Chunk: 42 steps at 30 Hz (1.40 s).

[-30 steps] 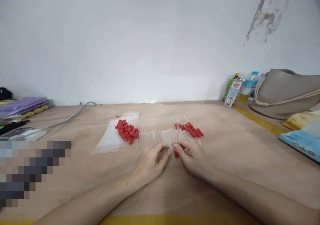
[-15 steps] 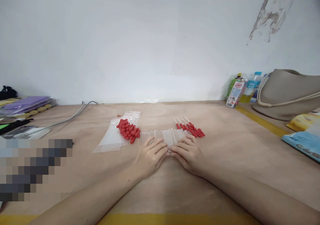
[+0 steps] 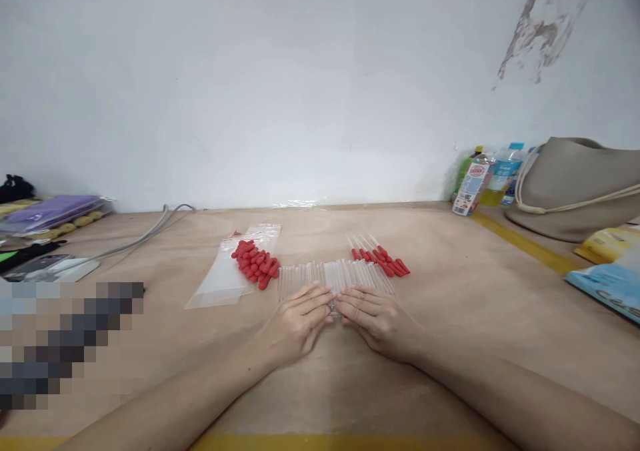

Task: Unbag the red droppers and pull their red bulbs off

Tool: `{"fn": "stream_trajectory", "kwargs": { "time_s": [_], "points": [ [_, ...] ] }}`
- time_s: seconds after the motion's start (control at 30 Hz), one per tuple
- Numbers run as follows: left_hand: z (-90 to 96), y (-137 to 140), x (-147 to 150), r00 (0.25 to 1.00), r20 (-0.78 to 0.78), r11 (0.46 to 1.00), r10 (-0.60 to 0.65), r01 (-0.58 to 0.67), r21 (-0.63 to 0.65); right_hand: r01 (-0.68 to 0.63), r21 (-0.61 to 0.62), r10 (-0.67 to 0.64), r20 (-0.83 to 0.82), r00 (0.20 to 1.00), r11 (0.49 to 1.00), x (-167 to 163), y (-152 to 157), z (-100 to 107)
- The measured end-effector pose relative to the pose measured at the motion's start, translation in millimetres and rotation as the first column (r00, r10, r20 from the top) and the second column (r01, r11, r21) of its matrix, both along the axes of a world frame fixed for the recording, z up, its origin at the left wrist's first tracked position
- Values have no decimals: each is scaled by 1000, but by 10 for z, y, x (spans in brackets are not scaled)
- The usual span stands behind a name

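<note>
A row of clear glass dropper tubes (image 3: 345, 274) lies side by side on the table in front of me, pointing away. My left hand (image 3: 299, 323) rests over the near ends of the row's left part, fingers stretched out and flat. Over the right part lies my right hand (image 3: 374, 321), also with extended fingers, its fingertips close to the left ones. Both thumbs are low at the near edge of the tubes. Left of the row is a heap of red rubber bulbs (image 3: 255, 264). Several droppers with red bulbs (image 3: 384, 261) lie to the right, behind my right hand.
Clear zip bags (image 3: 213, 284) lie partly under the bulb heap. A grey cable (image 3: 150, 231) crosses the left side near a purple packet (image 3: 53, 212). Bottles (image 3: 503, 174) and a grey bag (image 3: 575, 184) stand at the back right, by a blue packet (image 3: 605, 291).
Both hands have slid slightly toward me and flattened, uncovering more of the tubes' length. The bulb heap and the droppers with red bulbs stay where they were.
</note>
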<state>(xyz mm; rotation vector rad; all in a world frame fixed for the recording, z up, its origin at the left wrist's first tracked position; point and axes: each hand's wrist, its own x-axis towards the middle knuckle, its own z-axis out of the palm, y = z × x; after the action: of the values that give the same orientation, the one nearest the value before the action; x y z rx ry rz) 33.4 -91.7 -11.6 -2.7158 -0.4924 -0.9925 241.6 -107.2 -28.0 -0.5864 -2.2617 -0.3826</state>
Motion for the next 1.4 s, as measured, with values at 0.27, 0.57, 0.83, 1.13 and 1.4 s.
{"fn": "stream_trajectory", "kwargs": {
  "time_s": [0.27,0.57,0.83,1.13,1.4],
  "points": [
    [22,-35,-25,1000,-20,1000,-11,10,-28,4,31,-5,32,999,1000,43,-8,-11],
    [4,-51,-28,1000,26,994,0,3,-109,-3,118,-7,79,997,993,86,-33,26],
    [-5,8,-159,997,30,998,65,-65,-2,-13,75,13,-1,1000,997,210,-11,15],
    [65,276,-410,843,11,838,538,-534,-107,442,-336,-546,-354,759,832,724,360,86],
    [-53,368,-429,895,58,896,441,-436,-90,444,-711,-808,-305,504,545,1072,594,59]
  ]
}}
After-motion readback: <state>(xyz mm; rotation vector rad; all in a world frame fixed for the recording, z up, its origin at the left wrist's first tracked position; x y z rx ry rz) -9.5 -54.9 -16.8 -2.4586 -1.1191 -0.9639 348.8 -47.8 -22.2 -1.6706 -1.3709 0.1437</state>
